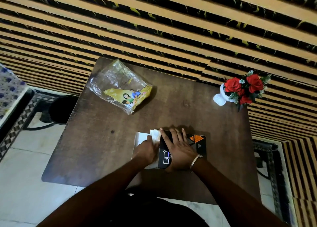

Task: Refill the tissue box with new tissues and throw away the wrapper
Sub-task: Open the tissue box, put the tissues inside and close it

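Observation:
A black tissue box (199, 143) with orange triangles lies flat on the brown table (106, 141). My right hand (178, 149) lies flat on top of it, holding it down. A stack of white tissues (142, 137) sticks out of the box's left end. My left hand (147, 150) rests on that stack, fingers pressed against it at the box opening. The empty clear and yellow plastic wrapper (120, 87) lies crumpled at the far left of the table, apart from both hands.
A white vase with red roses (240, 89) stands at the table's far right corner. A dark round bin (62, 109) sits on the floor left of the table. A striped wall runs behind. A patterned cloth (8, 87) shows at far left.

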Available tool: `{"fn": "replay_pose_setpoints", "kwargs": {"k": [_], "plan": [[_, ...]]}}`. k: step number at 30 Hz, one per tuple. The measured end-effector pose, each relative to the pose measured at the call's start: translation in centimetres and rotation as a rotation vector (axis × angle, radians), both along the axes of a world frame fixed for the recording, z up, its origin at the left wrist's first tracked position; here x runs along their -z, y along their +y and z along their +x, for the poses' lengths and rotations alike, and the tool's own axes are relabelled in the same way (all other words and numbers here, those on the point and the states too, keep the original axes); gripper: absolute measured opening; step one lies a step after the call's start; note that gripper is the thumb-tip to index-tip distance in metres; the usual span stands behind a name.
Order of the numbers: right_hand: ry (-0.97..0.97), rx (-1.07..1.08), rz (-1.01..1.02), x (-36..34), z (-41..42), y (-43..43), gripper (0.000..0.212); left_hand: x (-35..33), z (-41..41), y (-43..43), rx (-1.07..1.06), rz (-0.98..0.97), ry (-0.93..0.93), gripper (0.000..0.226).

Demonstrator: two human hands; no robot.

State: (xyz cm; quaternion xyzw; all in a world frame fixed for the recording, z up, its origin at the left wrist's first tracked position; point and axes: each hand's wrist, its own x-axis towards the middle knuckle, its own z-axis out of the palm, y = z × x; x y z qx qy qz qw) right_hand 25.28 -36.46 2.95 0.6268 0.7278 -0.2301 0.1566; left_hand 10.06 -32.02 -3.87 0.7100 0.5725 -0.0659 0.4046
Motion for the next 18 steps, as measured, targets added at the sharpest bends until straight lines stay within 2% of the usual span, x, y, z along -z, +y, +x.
{"fn": "replay_pose_setpoints", "kwargs": {"k": [8, 11, 15, 16, 18], "plan": [[-0.003, -0.012, -0.011, 0.2, 0.1, 0.0, 0.151, -0.1, -0.4, 1.3, 0.008, -0.138, -0.197, 0.025], [-0.012, -0.020, -0.005, 0.3, 0.1, -0.1, 0.152, 0.3, -1.8, 0.8, -0.077, -0.236, -0.258, 0.025], [-0.019, -0.023, 0.007, 0.6, 0.1, 0.0, 0.151, 0.7, -0.8, 0.3, -0.028, -0.145, -0.207, 0.013], [-0.018, -0.023, 0.011, 0.6, 0.1, -0.1, 0.151, 0.7, -0.2, 0.1, -0.031, -0.148, -0.243, 0.008], [-0.012, -0.020, 0.017, 0.6, 0.2, -0.1, 0.150, 0.4, 0.8, -0.1, -0.039, -0.192, -0.356, 0.019]]}}
